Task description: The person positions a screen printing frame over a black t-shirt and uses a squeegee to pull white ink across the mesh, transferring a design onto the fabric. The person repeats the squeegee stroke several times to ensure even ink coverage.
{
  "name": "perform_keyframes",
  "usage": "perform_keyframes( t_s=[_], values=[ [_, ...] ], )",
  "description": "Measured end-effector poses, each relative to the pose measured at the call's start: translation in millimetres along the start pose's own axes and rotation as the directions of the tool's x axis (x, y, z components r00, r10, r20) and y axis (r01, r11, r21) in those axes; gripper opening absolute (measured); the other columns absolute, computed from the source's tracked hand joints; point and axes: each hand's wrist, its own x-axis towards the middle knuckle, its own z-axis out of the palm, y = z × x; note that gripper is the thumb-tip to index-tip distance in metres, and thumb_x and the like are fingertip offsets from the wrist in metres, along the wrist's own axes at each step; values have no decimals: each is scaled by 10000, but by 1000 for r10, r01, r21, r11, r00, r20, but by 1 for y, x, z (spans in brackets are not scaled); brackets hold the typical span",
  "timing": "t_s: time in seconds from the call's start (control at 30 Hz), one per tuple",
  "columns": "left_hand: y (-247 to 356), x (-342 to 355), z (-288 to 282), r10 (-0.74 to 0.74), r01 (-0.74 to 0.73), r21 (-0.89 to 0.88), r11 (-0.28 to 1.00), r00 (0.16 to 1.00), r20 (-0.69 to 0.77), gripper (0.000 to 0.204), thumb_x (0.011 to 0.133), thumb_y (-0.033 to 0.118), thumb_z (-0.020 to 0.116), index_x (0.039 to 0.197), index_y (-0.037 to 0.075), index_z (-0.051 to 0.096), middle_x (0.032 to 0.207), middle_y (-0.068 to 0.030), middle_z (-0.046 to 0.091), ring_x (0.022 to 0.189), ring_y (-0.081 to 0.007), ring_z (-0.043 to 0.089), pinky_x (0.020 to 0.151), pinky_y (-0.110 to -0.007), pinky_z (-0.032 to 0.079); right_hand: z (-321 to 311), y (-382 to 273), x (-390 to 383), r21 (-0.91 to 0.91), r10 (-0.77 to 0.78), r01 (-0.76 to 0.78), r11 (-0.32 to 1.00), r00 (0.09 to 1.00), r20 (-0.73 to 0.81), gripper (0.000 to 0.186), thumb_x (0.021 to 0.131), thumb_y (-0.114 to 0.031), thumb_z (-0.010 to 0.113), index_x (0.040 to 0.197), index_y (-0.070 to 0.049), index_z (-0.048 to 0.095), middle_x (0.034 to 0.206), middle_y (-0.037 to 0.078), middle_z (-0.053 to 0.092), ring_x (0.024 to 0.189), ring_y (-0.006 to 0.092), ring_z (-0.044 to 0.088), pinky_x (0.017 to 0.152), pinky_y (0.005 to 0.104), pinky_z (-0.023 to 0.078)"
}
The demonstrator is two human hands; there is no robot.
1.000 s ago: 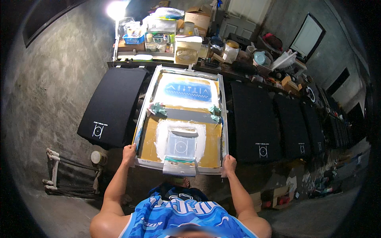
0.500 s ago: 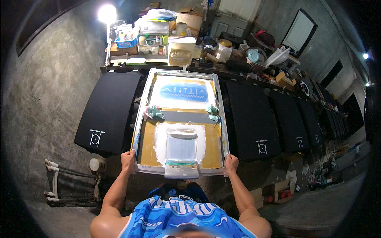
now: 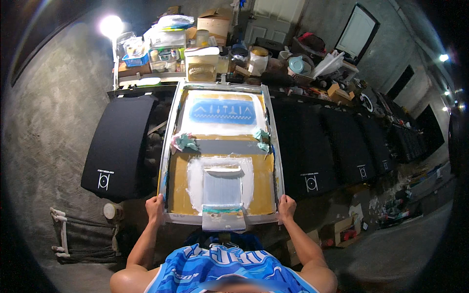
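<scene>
The far left is lit harshly by a lamp, its head burnt out to white. The framed screen is brightly lit, while the right side is left dim, dotted by small lights. Straight edges are bent toward the blackened rim; fine lettering is softened.

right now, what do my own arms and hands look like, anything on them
Your left hand and right hand show no gloves, and no watch shows at either wrist. Both arms are sleeveless, coming from a blue patterned jersey with white lettering and pale armhole edging.
</scene>
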Motion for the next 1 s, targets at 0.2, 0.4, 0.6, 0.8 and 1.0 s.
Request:
perform_keyframes(
  t_s=[0.2, 0.4, 0.6, 0.8, 1.0],
  values=[
    [26, -58, 124, 33, -31, 45, 998, 998, -50, 441, 968, 285, 636, 661, -32, 622, 572, -9, 536, 512, -100, 456, 483, -314, 339, -74, 89, 90, -35, -3, 3, 999, 1000, 0, 428, 984, -272, 473, 680, 27, 518, 595, 175, 493, 531, 301, 499, 562, 447, 379],
    [66, -159, 276, -13, 10, -40, 999, 996, -87, 445, 967, 282, 636, 656, -35, 610, 578, 7, 517, 512, -96, 438, 476, -323, 339, -181, 200, 188, -39, -63, 63, 997, 998, 4, 426, 981, -291, 482, 712, 33, 543, 624, 210, 526, 564, 363, 533, 586, 462, 397],
    [101, -271, 419, -6, 5, -12, 1000, 996, -86, 441, 965, 269, 636, 654, -42, 601, 579, 15, 506, 533, -89, 434, 485, -320, 334, -301, 318, 263, -15, -60, 60, 998, 998, 16, 413, 969, -289, 495, 725, 38, 557, 647, 235, 548, 587, 389, 546, 594, 480, 403],
    [106, -347, 529, -29, 29, -1, 1000, 995, -97, 425, 943, 276, 646, 701, -74, 636, 587, 1, 534, 551, -94, 459, 505, -323, 358, -398, 404, 304, -16, -36, 37, 999, 999, 22, 410, 958, -291, 498, 708, 30, 556, 632, 212, 543, 584, 368, 540, 607, 490, 403],
    [118, -387, 575, -15, 24, 83, 996, 994, -107, 430, 914, 306, 657, 717, -76, 652, 582, -19, 546, 559, -112, 495, 530, -338, 398, -443, 444, 326, -53, -65, 64, 997, 998, -19, 416, 957, -295, 500, 685, 15, 549, 603, 176, 532, 569, 328, 537, 601, 468, 409]
  ],
)
